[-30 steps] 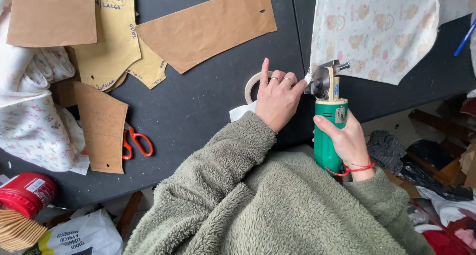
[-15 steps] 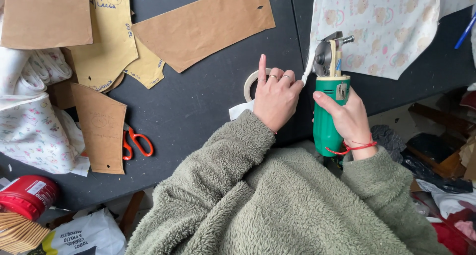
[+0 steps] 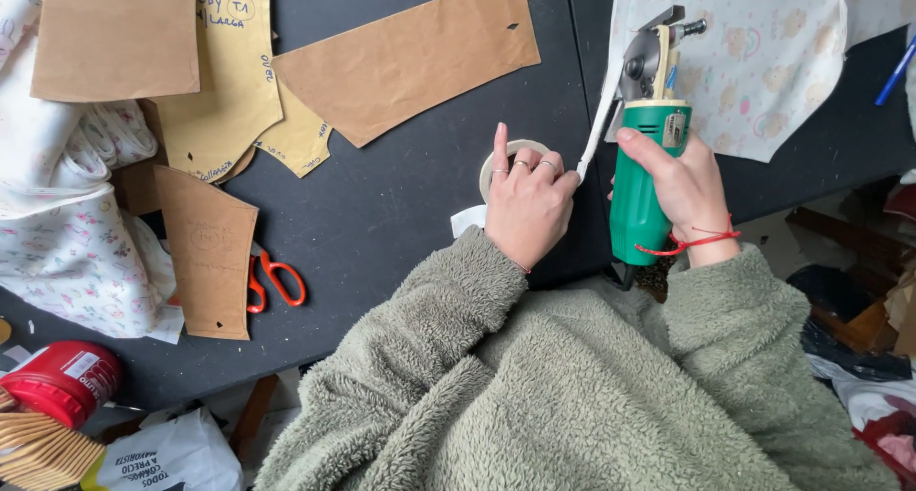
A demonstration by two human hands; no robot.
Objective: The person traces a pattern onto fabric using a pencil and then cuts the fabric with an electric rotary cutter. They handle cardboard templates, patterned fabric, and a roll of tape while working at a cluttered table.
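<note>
At the near edge of the black cutting table, we look down past a green fleece sleeve at two hands working apart. Our right hand is wrapped tight around the green handle of an electric rotary fabric cutter, its blade end pointing away toward the printed white fabric. Our left hand rests on a roll of tape, fingers pinching a thin white strip just beside the blade. Farther left lie orange-handled scissors; beyond, brown paper pattern pieces.
</note>
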